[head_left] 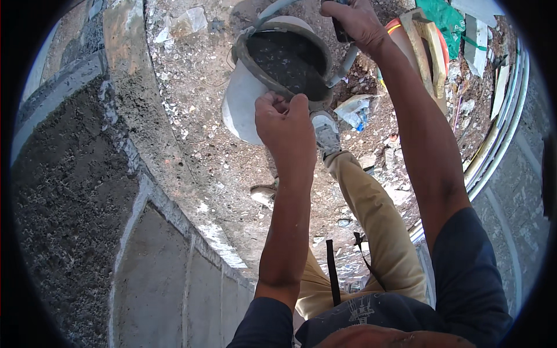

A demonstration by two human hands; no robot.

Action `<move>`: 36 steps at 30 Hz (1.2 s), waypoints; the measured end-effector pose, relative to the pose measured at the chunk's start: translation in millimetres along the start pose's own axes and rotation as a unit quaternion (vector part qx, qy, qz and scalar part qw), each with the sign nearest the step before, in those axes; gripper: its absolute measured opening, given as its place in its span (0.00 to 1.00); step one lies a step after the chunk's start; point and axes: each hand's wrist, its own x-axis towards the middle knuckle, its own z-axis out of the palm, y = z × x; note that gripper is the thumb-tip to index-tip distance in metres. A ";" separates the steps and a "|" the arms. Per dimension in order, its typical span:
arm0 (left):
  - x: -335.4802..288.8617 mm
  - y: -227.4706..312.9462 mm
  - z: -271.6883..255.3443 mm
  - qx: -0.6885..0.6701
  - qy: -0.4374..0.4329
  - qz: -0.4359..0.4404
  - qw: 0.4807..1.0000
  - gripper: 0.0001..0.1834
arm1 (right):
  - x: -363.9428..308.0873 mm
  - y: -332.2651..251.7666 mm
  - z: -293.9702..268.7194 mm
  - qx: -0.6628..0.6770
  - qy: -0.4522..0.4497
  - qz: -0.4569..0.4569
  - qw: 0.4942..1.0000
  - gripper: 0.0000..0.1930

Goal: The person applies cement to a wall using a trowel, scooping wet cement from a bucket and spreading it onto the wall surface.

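A whitish bucket (241,110) holds dark grey, wet-looking stuff (284,61) and leans toward me above the littered ground. My left hand (285,119) is closed at its near rim, with the fingertips partly hidden behind the knuckles. Up at the top edge, my right hand (358,26) is closed round the bucket's handle (346,65) by a dark part that looks like its grip. A grey curve of the same handle runs out of the picture at the top.
On the left stands a block wall (156,261) with rough, dark mortar (69,191) on part of it. Rubble covers the ground; my shoe (326,130) is beside the bucket. An orange-rimmed container (406,40) with wood pieces, a green bag (441,23) and long pipes (505,139) lie right.
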 end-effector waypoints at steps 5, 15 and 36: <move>26.1 15.2 75.6 0.194 -0.015 0.148 0.970 0.13 | 33.6 33.8 -50.4 -0.055 -0.024 0.080 0.995 0.15; 86.3 21.2 117.1 0.151 -0.027 0.191 0.969 0.10 | 31.0 -7.9 -33.8 -0.143 0.025 -0.100 0.984 0.26; 103.3 14.2 142.2 0.139 -0.090 0.225 0.960 0.12 | 16.6 -10.0 -43.3 -0.035 0.008 -0.093 0.995 0.23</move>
